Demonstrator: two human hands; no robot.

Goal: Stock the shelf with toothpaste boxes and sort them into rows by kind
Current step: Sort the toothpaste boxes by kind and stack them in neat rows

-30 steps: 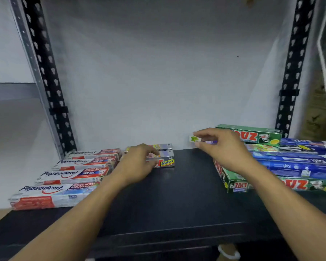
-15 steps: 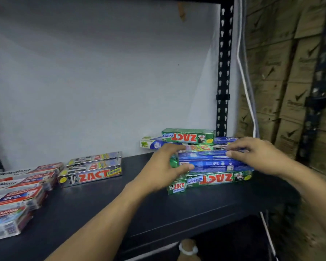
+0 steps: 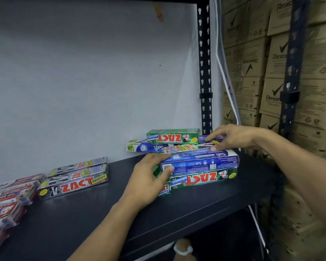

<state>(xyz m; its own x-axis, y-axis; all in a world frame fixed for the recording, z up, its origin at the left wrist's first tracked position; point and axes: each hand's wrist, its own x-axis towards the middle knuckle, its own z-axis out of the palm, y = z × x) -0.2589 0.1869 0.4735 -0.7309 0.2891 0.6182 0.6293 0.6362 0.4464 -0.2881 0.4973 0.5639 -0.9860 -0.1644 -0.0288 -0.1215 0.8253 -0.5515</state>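
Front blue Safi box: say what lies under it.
Under the front blue Safi box lies a green ZACT Whitening box. A second green box shows left, mostly behind the left hand.

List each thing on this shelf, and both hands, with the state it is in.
blue Safi box, lying on the front pile, left end gripped.
left hand, gripping the blue Safi box.
right hand, fingers on the pile's right end; grip unclear.
front Zact Whitening box, flat beneath the blue Safi box.
Zact Smokers boxes, flat in a row, untouched.
Pepsodent boxes, flat at the far left, untouched.
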